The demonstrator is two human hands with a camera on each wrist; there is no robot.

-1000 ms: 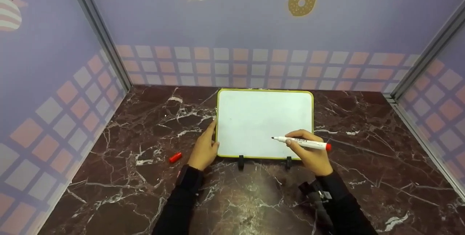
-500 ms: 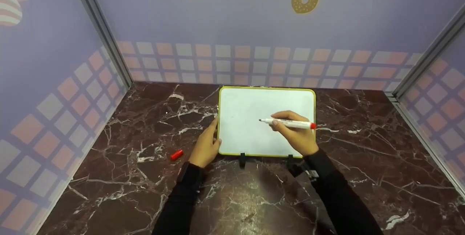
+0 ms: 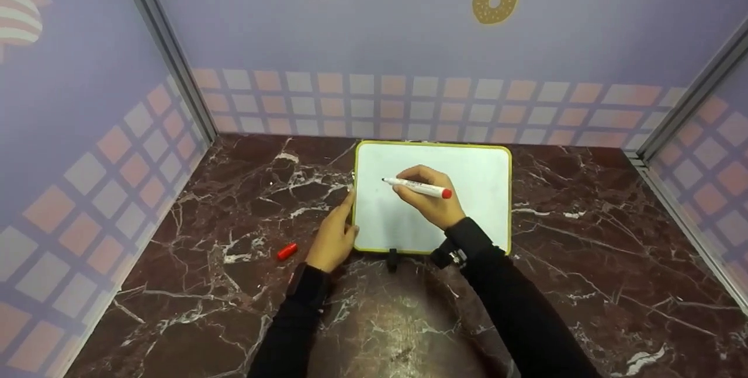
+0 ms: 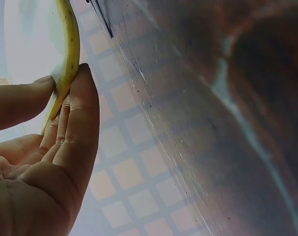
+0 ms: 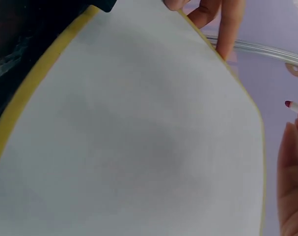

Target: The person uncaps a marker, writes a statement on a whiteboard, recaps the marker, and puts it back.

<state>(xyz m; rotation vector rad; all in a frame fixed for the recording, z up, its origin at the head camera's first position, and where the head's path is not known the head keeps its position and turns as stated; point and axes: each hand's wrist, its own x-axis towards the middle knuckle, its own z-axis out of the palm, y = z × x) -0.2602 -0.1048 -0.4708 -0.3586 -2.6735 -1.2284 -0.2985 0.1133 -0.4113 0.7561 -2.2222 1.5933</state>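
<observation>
A blank whiteboard with a yellow rim stands propped on small black feet, one black foot showing under its lower edge. My left hand pinches the board's left side, and in the left wrist view the thumb lies on the white face with the fingers behind the yellow rim. In my right hand is a white marker with a red end, held like a pen. Its uncapped tip points left over the board's left half. The right wrist view catches the red nib at its edge.
A red marker cap lies on the dark marbled table, left of the left hand. Behind the board rises a purple wall with a checkered band. More panels with metal posts close off both sides.
My right hand has moved left and up across the board with the marker, from its lower right to its left half. My left hand keeps its grip on the side.
</observation>
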